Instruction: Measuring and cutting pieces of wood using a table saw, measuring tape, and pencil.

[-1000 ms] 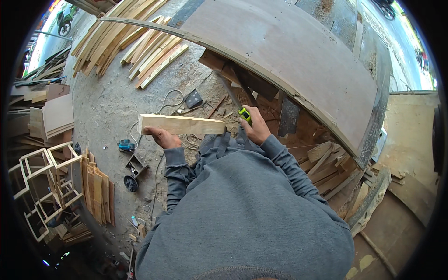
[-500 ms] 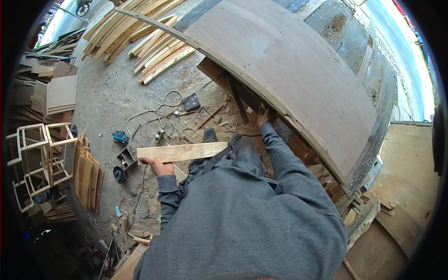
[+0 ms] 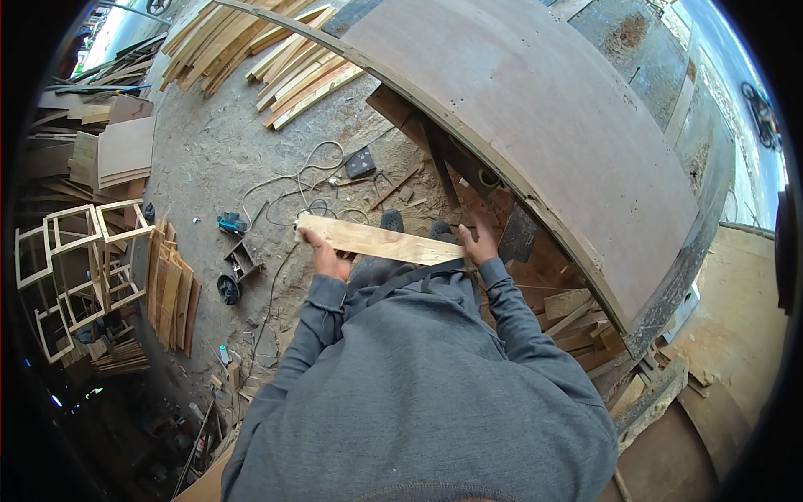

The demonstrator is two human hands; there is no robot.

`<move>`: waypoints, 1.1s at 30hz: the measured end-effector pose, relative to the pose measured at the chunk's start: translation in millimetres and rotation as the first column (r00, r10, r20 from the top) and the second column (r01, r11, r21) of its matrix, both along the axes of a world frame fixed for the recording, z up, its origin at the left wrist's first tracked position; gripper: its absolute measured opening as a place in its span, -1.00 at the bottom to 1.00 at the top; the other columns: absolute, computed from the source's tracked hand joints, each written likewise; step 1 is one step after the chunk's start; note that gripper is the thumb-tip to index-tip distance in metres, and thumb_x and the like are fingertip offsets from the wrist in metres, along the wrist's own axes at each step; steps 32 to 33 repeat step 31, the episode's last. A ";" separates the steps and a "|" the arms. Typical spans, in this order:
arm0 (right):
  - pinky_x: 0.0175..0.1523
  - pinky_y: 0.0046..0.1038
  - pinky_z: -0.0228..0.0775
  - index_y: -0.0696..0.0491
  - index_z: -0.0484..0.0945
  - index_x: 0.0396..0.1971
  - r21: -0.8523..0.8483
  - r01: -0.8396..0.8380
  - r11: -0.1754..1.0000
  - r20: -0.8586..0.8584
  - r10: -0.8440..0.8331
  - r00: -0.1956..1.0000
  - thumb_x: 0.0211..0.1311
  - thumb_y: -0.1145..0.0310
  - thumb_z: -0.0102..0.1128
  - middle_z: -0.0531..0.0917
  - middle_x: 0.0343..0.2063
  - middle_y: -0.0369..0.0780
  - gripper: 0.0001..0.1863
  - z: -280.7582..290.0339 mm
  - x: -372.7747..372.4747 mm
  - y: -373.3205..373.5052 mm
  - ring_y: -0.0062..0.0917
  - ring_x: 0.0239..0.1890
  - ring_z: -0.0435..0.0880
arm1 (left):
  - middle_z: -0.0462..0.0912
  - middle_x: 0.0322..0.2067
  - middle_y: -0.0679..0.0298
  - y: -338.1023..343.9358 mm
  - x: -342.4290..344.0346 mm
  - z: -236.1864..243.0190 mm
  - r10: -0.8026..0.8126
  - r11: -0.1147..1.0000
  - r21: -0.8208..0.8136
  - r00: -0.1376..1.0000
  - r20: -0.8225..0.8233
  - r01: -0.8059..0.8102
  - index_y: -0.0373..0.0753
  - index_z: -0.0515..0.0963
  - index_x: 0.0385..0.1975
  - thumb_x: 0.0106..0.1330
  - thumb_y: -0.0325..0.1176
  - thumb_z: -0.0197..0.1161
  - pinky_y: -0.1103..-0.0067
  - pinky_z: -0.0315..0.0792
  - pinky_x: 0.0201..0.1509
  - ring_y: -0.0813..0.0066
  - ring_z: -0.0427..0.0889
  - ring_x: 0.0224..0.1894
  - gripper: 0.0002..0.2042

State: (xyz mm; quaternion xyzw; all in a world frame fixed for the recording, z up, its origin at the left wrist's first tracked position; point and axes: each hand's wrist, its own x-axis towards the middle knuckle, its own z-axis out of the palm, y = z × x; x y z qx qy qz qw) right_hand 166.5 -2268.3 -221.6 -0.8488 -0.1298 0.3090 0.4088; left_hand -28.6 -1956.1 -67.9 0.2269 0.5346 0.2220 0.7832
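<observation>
A pale wooden board (image 3: 381, 240) lies level across my lap, above my shoes. My left hand (image 3: 329, 258) grips its left end, thumb on the upper face and the other fingers mostly hidden. At the opposite end my right hand (image 3: 480, 243) closes around the board's corner, close to the edge of the big workbench (image 3: 519, 134). A yellowish rounded item (image 3: 488, 177) shows in the shadow under that bench; its kind is unclear.
On the sandy floor are a teal power tool (image 3: 232, 222), tangled cords and a dark box (image 3: 360, 163). Timber stacks (image 3: 309, 79) lie ahead. Wooden frames (image 3: 84, 268) and leaning planks (image 3: 171, 293) stand left. Offcuts (image 3: 577, 314) pile under the bench.
My right hand has come out from under the bench and taken hold of the board's right end. The board's left end has risen and moved right and forward with my left hand.
</observation>
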 end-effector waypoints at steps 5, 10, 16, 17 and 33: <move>0.29 -0.39 0.34 0.15 0.59 0.20 0.179 -0.192 0.965 -0.713 0.262 0.650 0.28 -0.38 0.15 0.65 0.13 -0.06 -0.14 32.4 17.0 -37.8 -0.34 0.17 0.59 | 0.53 0.25 0.07 -8.6 47.1 -60.8 -0.211 0.952 -0.233 0.977 -0.037 0.197 -0.29 0.32 0.33 0.30 0.56 -0.18 0.06 0.29 0.42 0.02 0.49 0.30 -0.03; 0.06 -0.36 0.51 0.17 0.64 0.14 -0.111 -0.281 0.953 -0.738 0.111 0.666 0.18 -0.44 0.22 0.72 -0.02 -0.05 -0.09 28.7 -2.7 -84.4 -0.34 0.00 0.70 | 0.64 0.11 0.03 -14.0 55.2 -125.8 -0.641 0.696 -0.177 0.492 -0.589 0.695 -0.29 0.39 0.31 0.38 0.36 0.08 0.24 0.41 0.32 0.13 0.59 0.22 -0.20; 0.12 -0.25 0.52 0.32 0.61 0.09 -0.418 0.046 0.907 -0.483 -0.265 0.834 0.13 -0.29 0.39 0.70 0.00 0.07 -0.10 -20.8 -40.8 -121.8 -0.17 0.07 0.71 | 0.72 -0.05 0.02 -2.6 -4.4 -146.7 -0.668 0.147 0.052 0.138 -0.731 0.988 -0.37 0.60 0.06 0.33 0.21 0.29 0.38 0.54 0.08 0.19 0.70 0.01 -0.34; 0.12 -0.25 0.52 0.32 0.61 0.09 -0.427 0.014 0.904 -0.478 -0.239 0.845 0.13 -0.29 0.39 0.70 0.00 0.07 -0.10 -29.3 -41.9 -126.3 -0.17 0.07 0.71 | 0.73 -0.12 0.07 1.3 -16.2 -146.9 -0.725 0.277 0.049 0.242 -0.645 0.960 -0.36 0.62 0.02 0.35 0.17 0.29 0.42 0.54 0.01 0.28 0.70 -0.08 -0.39; -0.09 -0.30 0.51 0.10 0.67 -0.07 -0.353 0.059 0.934 0.053 -0.043 0.998 0.42 -0.25 0.02 0.65 -0.12 -0.18 -0.35 -163.5 133.7 -4.3 -0.47 -0.06 0.57 | 0.71 -0.05 -0.02 93.6 -148.3 -106.4 -0.464 0.589 -0.030 0.307 -0.831 0.807 -0.26 0.65 0.02 0.36 0.24 0.21 0.31 0.52 0.14 0.08 0.68 0.01 -0.39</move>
